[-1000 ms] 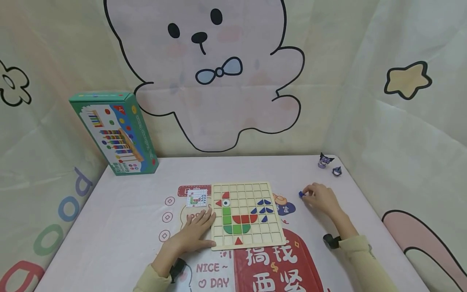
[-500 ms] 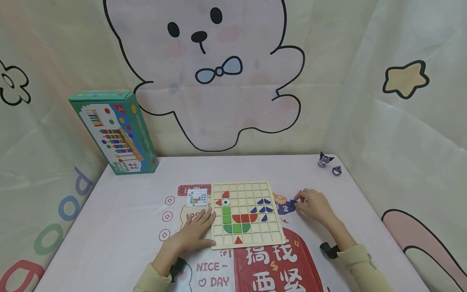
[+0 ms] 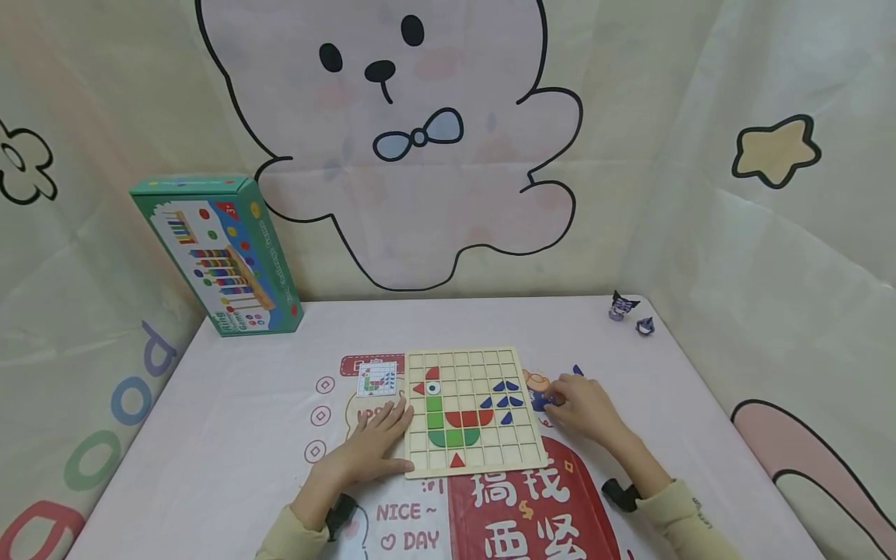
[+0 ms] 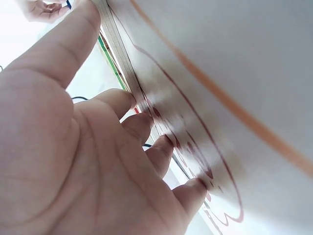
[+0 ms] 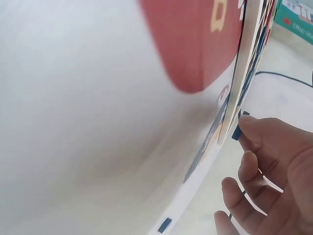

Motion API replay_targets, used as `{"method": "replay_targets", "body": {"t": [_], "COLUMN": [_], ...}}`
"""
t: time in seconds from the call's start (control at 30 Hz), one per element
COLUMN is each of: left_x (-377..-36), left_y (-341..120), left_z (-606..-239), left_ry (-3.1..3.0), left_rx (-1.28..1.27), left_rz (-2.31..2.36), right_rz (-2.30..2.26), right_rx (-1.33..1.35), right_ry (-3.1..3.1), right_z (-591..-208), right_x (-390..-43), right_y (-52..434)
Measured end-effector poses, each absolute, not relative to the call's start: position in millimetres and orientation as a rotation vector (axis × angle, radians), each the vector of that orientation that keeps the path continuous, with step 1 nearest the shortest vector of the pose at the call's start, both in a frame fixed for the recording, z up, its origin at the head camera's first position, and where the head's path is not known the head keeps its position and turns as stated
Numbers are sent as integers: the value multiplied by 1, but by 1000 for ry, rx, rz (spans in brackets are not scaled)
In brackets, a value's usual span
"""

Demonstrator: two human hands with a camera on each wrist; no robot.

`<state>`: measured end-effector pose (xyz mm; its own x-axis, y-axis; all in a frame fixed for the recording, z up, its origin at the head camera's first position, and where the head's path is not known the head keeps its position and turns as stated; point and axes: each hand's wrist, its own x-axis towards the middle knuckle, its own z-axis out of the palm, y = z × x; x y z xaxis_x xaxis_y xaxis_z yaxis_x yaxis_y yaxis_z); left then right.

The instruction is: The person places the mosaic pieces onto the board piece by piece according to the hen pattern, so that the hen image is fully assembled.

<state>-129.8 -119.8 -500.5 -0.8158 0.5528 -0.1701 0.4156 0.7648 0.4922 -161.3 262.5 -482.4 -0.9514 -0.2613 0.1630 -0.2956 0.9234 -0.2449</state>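
In the head view, a cream grid board (image 3: 476, 369) lies on the table, bearing flat colored pieces that form a bird. My left hand (image 3: 371, 447) rests at the board's left edge with fingers spread, some touching the rim. Just off the right edge is my right hand (image 3: 588, 404). Between thumb and finger it pinches a small blue piece (image 5: 238, 131), plainest in the right wrist view; its exact shape cannot be told. Another blue piece (image 3: 577, 369) lies on the table behind that hand. A small pattern card (image 3: 378, 379) with a similar bird sits left of the board.
A green box (image 3: 217, 257) stands at the back left of the white table (image 3: 462, 323). Two small dark figurines (image 3: 621, 306) are at the far right corner. Printed drawings and lettering cover the tabletop around the board.
My right hand has moved left and slightly nearer, to the board's right edge, carrying the blue piece. The blue piece on the table has come into sight behind it. My left hand stays put.
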Motion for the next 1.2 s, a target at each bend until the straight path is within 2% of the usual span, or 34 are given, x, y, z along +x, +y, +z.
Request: {"method": "replay_targets", "body": {"t": [0.57,1.2], "left_x": [-131,-131], "left_y": [-120,-119], "left_z": [-501,-500], "left_ry": [2658,2648], "left_rx": [743,734], "left_rz": [630,631], "right_rz": [383,339], "right_rx": [571,693], "right_ry": [-2945,-2928], "right_z": [-487,-484], "right_x": [-156,-154], "right_y": [233,229]}}
